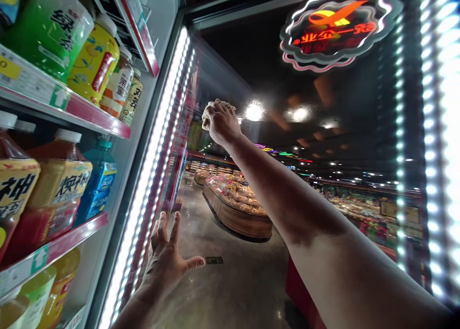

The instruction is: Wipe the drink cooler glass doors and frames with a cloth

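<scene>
My right hand (pixel 225 126) reaches out at full arm's length to the inner side of a glass cooler door (pixel 230 65). Its fingers are closed round a crumpled pale cloth (pixel 206 117), held at the glass near the hinge-side light strip (pixel 162 123). Lower down, my left hand (pixel 168 254) is open, fingers spread and thumb out to the right. It is beside the lower part of the same light strip, and I cannot tell whether the palm touches the glass.
On the left, cooler shelves (pixel 89 113) hold bottled drinks, including a yellow bottle (pixel 95 63) and a blue bottle (pixel 102 175). A lit sign (pixel 338 27) hangs on the door's upper part. Through the glass, a wood-sided display stand (pixel 237 218) stands on the shop floor.
</scene>
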The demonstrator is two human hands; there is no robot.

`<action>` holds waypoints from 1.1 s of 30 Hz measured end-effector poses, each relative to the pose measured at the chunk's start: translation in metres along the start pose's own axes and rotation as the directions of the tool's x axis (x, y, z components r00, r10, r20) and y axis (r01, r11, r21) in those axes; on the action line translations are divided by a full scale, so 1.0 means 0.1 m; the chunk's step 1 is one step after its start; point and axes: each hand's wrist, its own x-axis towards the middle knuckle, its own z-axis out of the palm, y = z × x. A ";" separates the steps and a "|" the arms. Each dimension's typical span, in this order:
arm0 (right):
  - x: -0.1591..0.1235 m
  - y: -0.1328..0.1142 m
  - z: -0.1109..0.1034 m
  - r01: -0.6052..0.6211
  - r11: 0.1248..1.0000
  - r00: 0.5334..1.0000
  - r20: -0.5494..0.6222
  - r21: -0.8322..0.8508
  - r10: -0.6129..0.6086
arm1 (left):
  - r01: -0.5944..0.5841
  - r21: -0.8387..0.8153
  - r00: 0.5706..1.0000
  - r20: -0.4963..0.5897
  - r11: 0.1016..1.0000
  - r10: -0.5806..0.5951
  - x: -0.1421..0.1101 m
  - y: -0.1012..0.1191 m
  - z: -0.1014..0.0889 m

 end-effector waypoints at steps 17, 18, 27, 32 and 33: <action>-0.19 0.22 -0.29 -0.005 1.000 1.000 0.025 -0.017 0.006 | -0.054 0.004 0.997 -0.048 0.999 0.055 0.04 -0.12 0.09; -0.20 0.23 -0.30 -0.017 1.000 1.000 0.014 -0.025 0.017 | -0.058 0.004 0.997 -0.047 0.998 0.058 0.04 -0.12 0.09; -0.32 0.38 -0.42 0.042 0.997 0.997 0.061 -0.065 -0.038 | -0.062 0.015 0.996 -0.058 0.998 0.063 0.04 -0.11 0.09; -0.44 0.41 -0.50 0.051 0.996 0.996 0.071 -0.072 -0.046 | -0.063 0.027 0.994 -0.085 0.998 0.065 0.04 -0.07 0.07; -0.47 0.41 -0.53 0.066 0.996 0.994 0.091 -0.062 -0.060 | -0.065 0.031 0.993 -0.092 0.997 0.067 0.05 -0.06 0.07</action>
